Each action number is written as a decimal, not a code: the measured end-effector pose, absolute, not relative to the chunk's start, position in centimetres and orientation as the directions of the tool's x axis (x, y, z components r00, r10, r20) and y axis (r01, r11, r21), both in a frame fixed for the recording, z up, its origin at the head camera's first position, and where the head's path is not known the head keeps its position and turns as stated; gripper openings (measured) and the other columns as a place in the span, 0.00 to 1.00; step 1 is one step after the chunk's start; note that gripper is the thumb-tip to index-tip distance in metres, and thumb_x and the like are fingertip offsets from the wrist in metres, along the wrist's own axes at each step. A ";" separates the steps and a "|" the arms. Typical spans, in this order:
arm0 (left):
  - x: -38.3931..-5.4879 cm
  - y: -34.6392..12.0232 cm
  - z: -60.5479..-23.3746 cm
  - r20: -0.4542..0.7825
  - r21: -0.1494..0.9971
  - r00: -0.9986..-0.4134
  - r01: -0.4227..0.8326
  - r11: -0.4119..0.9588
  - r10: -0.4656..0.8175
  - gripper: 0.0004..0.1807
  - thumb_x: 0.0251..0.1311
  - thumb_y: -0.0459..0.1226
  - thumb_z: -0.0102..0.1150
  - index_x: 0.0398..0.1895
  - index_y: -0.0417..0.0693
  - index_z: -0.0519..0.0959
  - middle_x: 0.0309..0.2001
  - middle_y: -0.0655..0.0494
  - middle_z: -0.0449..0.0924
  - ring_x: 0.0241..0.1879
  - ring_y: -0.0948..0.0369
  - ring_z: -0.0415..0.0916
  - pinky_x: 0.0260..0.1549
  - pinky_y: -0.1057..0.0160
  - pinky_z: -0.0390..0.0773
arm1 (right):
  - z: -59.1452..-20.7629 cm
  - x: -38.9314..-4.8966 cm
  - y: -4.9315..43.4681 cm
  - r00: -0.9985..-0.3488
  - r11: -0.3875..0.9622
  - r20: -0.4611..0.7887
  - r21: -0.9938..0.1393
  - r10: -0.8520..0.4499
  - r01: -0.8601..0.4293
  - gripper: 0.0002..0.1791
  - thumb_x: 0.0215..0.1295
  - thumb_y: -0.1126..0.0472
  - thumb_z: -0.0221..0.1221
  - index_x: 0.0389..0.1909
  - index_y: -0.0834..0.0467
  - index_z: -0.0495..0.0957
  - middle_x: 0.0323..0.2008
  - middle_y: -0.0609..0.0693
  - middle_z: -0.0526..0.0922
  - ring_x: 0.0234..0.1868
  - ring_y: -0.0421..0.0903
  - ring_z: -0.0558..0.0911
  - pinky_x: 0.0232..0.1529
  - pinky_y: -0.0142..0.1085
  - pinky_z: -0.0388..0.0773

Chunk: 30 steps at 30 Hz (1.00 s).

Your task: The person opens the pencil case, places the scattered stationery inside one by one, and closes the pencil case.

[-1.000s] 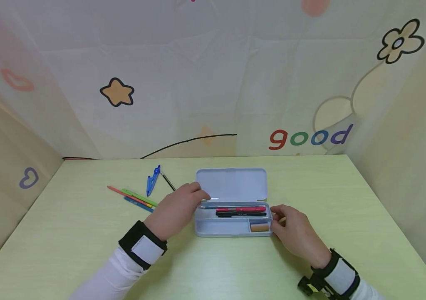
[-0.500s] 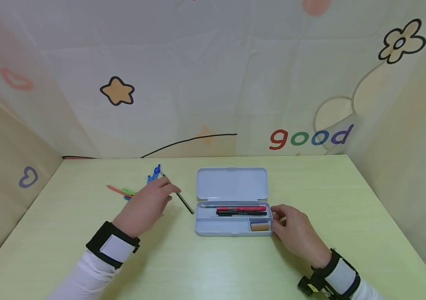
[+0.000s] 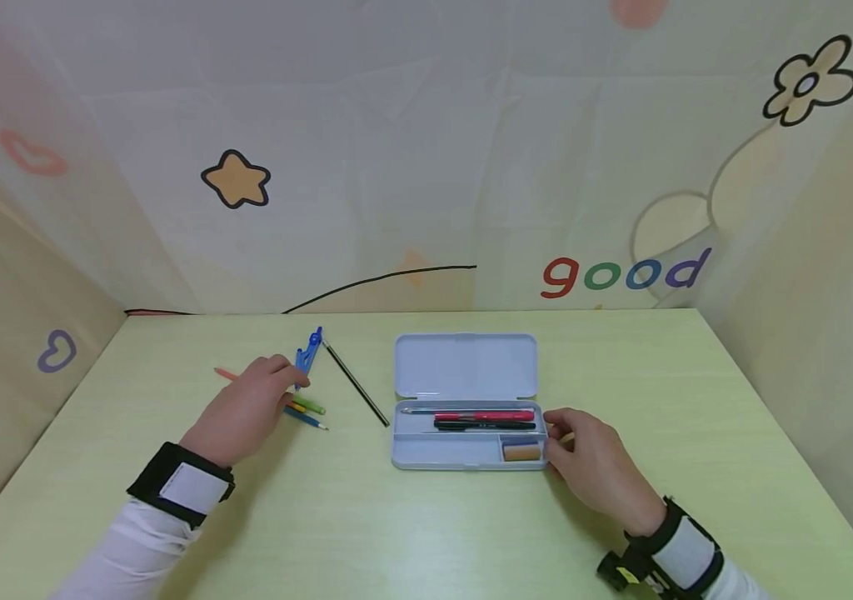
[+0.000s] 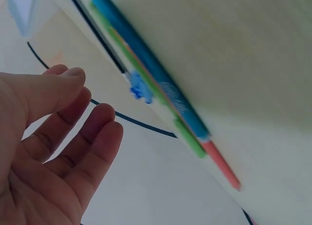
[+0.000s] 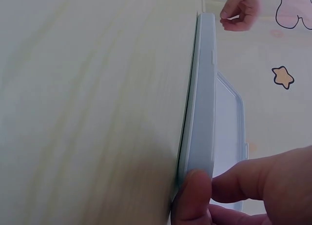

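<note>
My left hand (image 3: 242, 408) hovers over a small group of coloured pencils, its fingers loosely bent and holding nothing in the left wrist view. From under it show a blue pencil (image 3: 310, 419), a green one (image 3: 310, 404) and the tip of a red pencil (image 3: 226, 374). Just beyond its fingertips lies a blue drawing compass (image 3: 314, 340). At the right end of an open pale-blue pencil case (image 3: 441, 454), my right hand (image 3: 599, 467) grips the wall between thumb and fingers. Inside the case are a red pen (image 3: 490, 416), a black pen (image 3: 482, 426) and a tan block (image 3: 521, 452).
A dark striped pencil (image 3: 356, 385) lies slanted between the compass and the case. The case's lid (image 3: 464, 367) is folded back flat behind it. A printed cloth backdrop (image 3: 366, 167) stands along the table's far edge.
My left hand has drawn back left from the case, past the dark pencil, to above the coloured pencils. The whole dark pencil now shows. My right hand stays on the case.
</note>
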<state>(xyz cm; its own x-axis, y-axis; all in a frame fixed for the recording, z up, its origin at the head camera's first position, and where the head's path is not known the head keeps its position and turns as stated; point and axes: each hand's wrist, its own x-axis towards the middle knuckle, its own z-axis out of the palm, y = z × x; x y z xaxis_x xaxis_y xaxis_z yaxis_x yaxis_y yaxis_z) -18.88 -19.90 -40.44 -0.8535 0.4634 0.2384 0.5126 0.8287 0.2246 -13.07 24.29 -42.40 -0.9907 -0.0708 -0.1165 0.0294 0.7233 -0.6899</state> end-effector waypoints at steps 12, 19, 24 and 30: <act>-19.7 -22.4 -42.6 0.210 0.176 -0.862 0.498 0.849 0.462 0.11 0.61 0.23 0.72 0.40 0.46 0.85 0.42 0.54 0.79 0.45 0.53 0.74 0.45 0.54 0.84 | -42.5 -13.0 24.3 -0.991 0.721 -0.109 -0.693 -0.073 0.023 0.22 0.73 0.67 0.60 0.64 0.71 0.76 0.43 0.55 0.81 0.39 0.48 0.80 0.35 0.34 0.80; -19.5 -22.5 -42.4 0.190 0.168 -0.862 0.500 0.849 0.470 0.10 0.61 0.24 0.73 0.38 0.47 0.84 0.41 0.55 0.80 0.45 0.53 0.75 0.45 0.53 0.83 | -42.5 -13.0 24.3 -0.993 0.721 -0.095 -0.693 -0.077 0.011 0.21 0.72 0.67 0.60 0.64 0.71 0.76 0.43 0.55 0.81 0.38 0.48 0.80 0.34 0.34 0.80; -19.5 -22.4 -42.4 0.179 0.158 -0.863 0.499 0.852 0.473 0.10 0.61 0.25 0.74 0.37 0.48 0.84 0.41 0.56 0.81 0.44 0.54 0.75 0.44 0.54 0.83 | -42.5 -13.0 24.3 -0.993 0.724 -0.099 -0.690 -0.072 0.017 0.22 0.72 0.68 0.60 0.64 0.71 0.76 0.43 0.55 0.81 0.39 0.48 0.80 0.34 0.34 0.80; -19.6 -22.5 -42.5 0.173 0.144 -0.862 0.500 0.854 0.476 0.10 0.61 0.25 0.74 0.37 0.48 0.84 0.40 0.57 0.81 0.43 0.54 0.75 0.44 0.54 0.83 | -42.4 -13.0 24.3 -0.992 0.722 -0.104 -0.692 -0.070 0.022 0.22 0.72 0.68 0.60 0.64 0.70 0.77 0.43 0.55 0.80 0.39 0.49 0.79 0.34 0.34 0.80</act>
